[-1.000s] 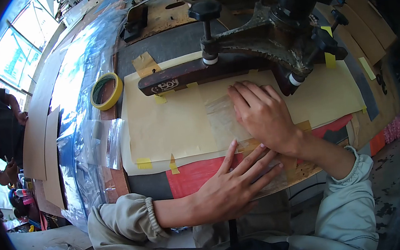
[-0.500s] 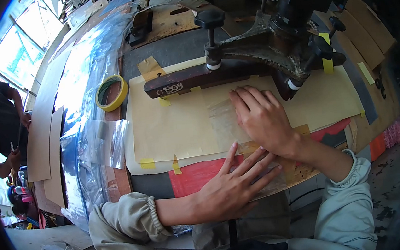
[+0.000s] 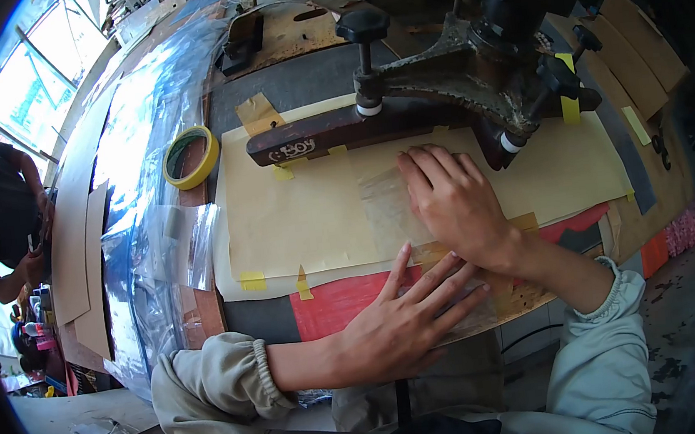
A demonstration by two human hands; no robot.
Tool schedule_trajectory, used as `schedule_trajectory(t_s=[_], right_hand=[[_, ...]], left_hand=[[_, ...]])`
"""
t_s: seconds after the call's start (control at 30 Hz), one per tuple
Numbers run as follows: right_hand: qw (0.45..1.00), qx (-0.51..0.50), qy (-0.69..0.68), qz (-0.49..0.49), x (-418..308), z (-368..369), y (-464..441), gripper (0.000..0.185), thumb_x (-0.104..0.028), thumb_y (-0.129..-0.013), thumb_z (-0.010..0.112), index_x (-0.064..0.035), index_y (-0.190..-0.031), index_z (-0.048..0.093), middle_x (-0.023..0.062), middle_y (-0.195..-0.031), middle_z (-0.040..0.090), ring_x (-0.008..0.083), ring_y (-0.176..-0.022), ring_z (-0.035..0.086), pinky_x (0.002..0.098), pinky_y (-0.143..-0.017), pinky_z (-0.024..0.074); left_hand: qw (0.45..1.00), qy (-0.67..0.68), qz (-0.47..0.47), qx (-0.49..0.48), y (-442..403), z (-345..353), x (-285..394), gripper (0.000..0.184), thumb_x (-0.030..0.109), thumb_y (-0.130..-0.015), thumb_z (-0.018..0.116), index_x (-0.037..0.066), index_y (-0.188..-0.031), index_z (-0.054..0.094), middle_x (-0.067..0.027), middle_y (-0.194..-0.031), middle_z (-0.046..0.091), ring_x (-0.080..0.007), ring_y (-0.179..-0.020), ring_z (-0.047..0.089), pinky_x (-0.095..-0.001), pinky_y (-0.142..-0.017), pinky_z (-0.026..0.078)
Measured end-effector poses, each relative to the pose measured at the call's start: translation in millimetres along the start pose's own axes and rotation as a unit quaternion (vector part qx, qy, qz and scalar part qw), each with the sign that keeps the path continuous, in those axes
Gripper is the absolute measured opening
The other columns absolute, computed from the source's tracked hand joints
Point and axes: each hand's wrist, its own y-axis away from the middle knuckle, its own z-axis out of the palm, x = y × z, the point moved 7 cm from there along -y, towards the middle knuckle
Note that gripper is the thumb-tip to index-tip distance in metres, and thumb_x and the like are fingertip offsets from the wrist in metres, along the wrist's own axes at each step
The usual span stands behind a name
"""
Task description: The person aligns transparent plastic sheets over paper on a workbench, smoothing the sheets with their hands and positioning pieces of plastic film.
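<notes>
My right hand [image 3: 459,202] lies palm down on a thin clear plastic piece [image 3: 385,201] over a beige paper sheet [image 3: 289,222], its fingers side by side and pointing away from me. Closer to my body, my left hand [image 3: 411,315] rests with spread fingers at the table's front edge, over a red patch [image 3: 331,302] and clear plastic. The left fingertips come close to the right wrist. What is under both palms is hidden. Yellow tape strips [image 3: 304,283] mark the paper's front edge.
A dark bar [image 3: 331,133] under a metal clamp arm [image 3: 442,74] with black knobs stands over the paper's back. A yellow tape roll [image 3: 191,157] lies left, beside crumpled clear plastic [image 3: 144,186]. Brown boards [image 3: 77,235] and another person [image 3: 4,216] are farther left; scissors [image 3: 661,152] lie right.
Both hands keep nearly the same place and shape. At the far left, the other person's hands have shifted slightly. The view has moved a little.
</notes>
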Motion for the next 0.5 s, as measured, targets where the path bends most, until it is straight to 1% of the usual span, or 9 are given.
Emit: schedule_trajectory(t_s=[0.5], right_hand=[[1.000,-0.003,0.007,0.001,-0.5,0.8,-0.1,0.034,-0.008,-0.080,0.058,0.0031,-0.112,0.059,0.0142,-0.108,0.061,0.0259,-0.102,0.058,0.0363,-0.085,0.0460]], left_hand=[[1.000,0.008,0.000,0.002,0.4,-0.3,0.6,0.081,0.036,-0.080,0.065,0.013,-0.146,0.025,-0.0150,-0.150,0.023,-0.0324,-0.142,0.017,-0.0667,-0.108,0.011]])
